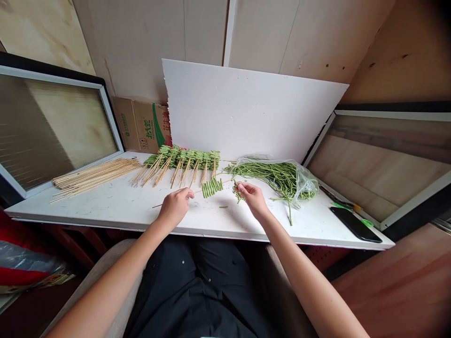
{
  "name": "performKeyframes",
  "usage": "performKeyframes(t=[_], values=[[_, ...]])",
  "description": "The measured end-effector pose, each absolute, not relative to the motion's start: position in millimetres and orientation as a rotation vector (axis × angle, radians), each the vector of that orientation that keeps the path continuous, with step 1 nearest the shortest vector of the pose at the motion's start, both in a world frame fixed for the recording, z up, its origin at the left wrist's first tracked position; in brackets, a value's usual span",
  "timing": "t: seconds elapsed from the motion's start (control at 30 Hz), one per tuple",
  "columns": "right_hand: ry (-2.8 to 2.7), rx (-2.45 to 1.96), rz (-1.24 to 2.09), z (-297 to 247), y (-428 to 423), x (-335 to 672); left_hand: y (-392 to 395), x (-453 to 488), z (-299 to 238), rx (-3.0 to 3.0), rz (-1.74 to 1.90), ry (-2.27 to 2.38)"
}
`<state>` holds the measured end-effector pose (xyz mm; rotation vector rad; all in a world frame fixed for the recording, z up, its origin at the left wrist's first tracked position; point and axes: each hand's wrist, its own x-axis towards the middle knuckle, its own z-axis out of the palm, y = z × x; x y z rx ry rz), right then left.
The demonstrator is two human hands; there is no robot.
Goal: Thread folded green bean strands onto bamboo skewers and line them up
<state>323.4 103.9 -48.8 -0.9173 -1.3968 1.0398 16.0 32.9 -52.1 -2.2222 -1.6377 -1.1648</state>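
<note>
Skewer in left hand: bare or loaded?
Loaded: a row of green bean pieces sits side by side along the skewer, beyond the left hand.

The left grip holds a skewer of cut beans. Just right of this skewer, the right grip pinches a bean piece. Behind the skewer, leftward, sit loaded skewers, then bare sticks; to its right, bagged beans and, farther, a phone.
</note>
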Motion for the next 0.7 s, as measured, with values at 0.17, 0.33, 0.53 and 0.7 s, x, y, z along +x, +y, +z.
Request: performKeyframes(t=[0.17, 0.33, 0.53, 0.7], values=[[-1.201, -0.738, 1.255, -38, 98, 321, 32, 18, -54, -2.248, -1.160, -1.634], [-1.192, -0.715, 1.245, -36, 94, 318, 31, 20, -53, -2.258, -1.166, -1.622], [-1.185, -0.709, 1.334, -34, 91, 314, 30, 21, -53, -2.279, -1.134, -1.614], [-1.143, -0.700, 1.356, -32, 88, 313, 30, 21, -54, -2.273, -1.114, -1.600]])
